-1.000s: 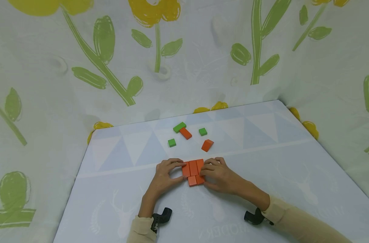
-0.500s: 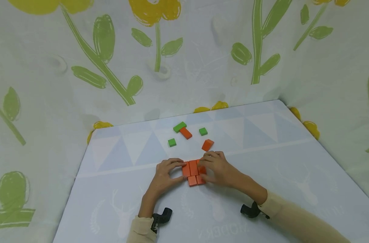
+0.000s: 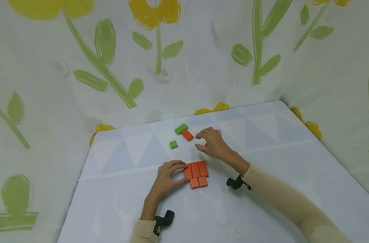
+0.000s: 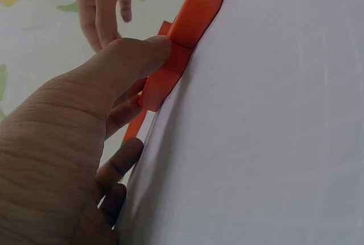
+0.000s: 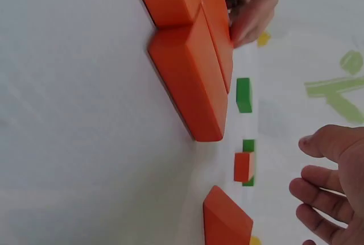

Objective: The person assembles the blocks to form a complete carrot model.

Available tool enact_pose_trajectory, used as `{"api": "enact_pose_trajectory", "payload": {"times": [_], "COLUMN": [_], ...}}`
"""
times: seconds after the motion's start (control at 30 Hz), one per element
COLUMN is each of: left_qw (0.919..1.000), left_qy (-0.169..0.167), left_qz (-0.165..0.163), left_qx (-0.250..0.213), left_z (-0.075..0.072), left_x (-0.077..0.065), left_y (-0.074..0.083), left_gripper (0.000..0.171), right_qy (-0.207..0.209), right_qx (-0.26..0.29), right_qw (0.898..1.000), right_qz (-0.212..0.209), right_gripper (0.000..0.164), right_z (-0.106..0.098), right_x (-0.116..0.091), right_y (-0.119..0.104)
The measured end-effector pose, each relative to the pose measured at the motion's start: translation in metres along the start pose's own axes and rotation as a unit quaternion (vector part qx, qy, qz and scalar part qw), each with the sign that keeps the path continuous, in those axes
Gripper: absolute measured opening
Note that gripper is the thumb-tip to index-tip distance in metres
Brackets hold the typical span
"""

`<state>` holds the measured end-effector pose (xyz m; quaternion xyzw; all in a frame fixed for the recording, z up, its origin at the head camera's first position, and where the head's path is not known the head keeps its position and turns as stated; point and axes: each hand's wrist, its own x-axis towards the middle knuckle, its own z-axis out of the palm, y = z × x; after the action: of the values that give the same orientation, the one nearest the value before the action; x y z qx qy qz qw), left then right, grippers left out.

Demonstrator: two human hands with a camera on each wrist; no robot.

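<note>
Three long orange blocks (image 3: pixel 195 169) lie side by side on the table, with two shorter orange faces (image 3: pixel 198 182) along their near edge. My left hand (image 3: pixel 166 177) pinches the leftmost orange block (image 3: pixel 188 171), thumb at its near end and fingers at its far end. In the left wrist view, the thumb (image 4: pixel 133 60) presses against the orange side. My right hand (image 3: pixel 214 143) is raised beyond the group, fingers curved and apart, nothing between them. It mostly hides a loose wedge-shaped orange block (image 5: pixel 224 222), which stands apart from the group in the right wrist view.
Beyond the group lie a long green block (image 3: pixel 181 128) with an orange block (image 3: pixel 187 135) against it, and a small green block (image 3: pixel 173 144) to the left. Another green block (image 3: pixel 202 130) is mostly covered by the right hand. Flower-printed cloth (image 3: pixel 196 60) rises behind the table.
My right hand has left the right side of the orange group and moved away toward the loose blocks. The left hand stays on the leftmost block. The group's right side is now uncovered.
</note>
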<state>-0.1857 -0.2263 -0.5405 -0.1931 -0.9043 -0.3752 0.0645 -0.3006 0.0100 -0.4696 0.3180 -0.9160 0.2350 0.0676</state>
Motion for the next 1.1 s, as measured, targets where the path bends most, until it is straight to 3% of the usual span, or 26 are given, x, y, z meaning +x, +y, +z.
{"api": "enact_pose_trajectory", "payload": {"times": [0.37, 0.57, 0.8, 1.1], "left_qw": [0.9997, 0.9995, 0.9999, 0.9999], "left_qy": [-0.001, -0.005, 0.013, 0.013], "left_qz": [-0.022, -0.030, -0.002, 0.002], "left_qx": [0.011, 0.007, 0.003, 0.003], "left_z": [-0.001, 0.000, 0.000, 0.002], "left_x": [0.008, -0.001, -0.006, -0.004], "left_y": [0.002, 0.004, 0.002, 0.001], "left_gripper": [0.045, 0.045, 0.045, 0.045], "right_qy": [-0.026, -0.077, -0.065, -0.082], "right_qx": [-0.032, -0.047, -0.047, -0.085], "right_qw": [0.997, 0.990, 0.990, 0.982], "right_qz": [0.070, 0.113, 0.118, 0.146], "right_gripper": [0.038, 0.044, 0.045, 0.035], "right_z": [0.014, 0.029, 0.035, 0.041], "right_x": [0.045, 0.052, 0.059, 0.067], "right_y": [0.012, 0.015, 0.007, -0.002]}}
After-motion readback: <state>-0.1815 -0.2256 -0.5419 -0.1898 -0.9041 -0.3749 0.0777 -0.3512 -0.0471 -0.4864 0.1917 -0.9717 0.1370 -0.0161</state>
